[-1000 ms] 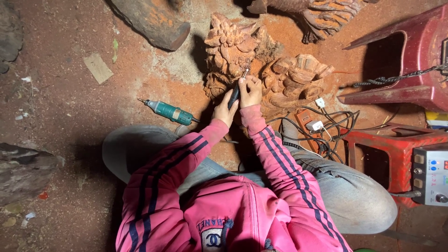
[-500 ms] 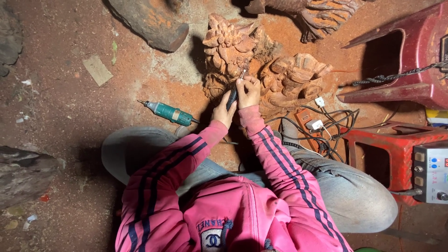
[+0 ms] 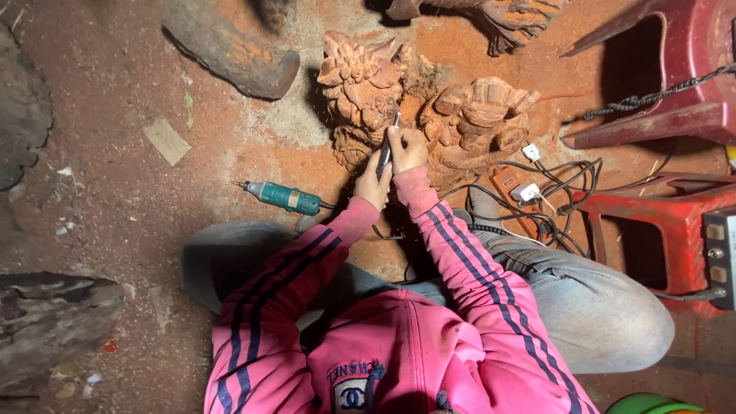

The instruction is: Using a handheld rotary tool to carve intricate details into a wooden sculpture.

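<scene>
A reddish carved wood sculpture (image 3: 364,84) with layered, petal-like shapes lies on the dusty ground before my knees. Both my hands grip one slim dark rotary carving tool (image 3: 386,149), its tip against the carving's lower middle. My right hand (image 3: 409,148) holds the tool near its front; my left hand (image 3: 373,180) wraps the rear of its body. Pink striped sleeves cover both my arms. A second, teal hand-held grinder (image 3: 284,197) lies on the ground just left of my left hand, untouched.
A log (image 3: 230,54) lies at upper left and dark rock-like wood (image 3: 46,326) at lower left. Tangled cables with plugs (image 3: 548,199) sit right of the carving. Red plastic stools (image 3: 675,69) and a control box (image 3: 721,257) stand at right. Another carving (image 3: 506,19) is at top.
None of the objects moved. My hands stay on the carving tool with only slight shifts at the carving.
</scene>
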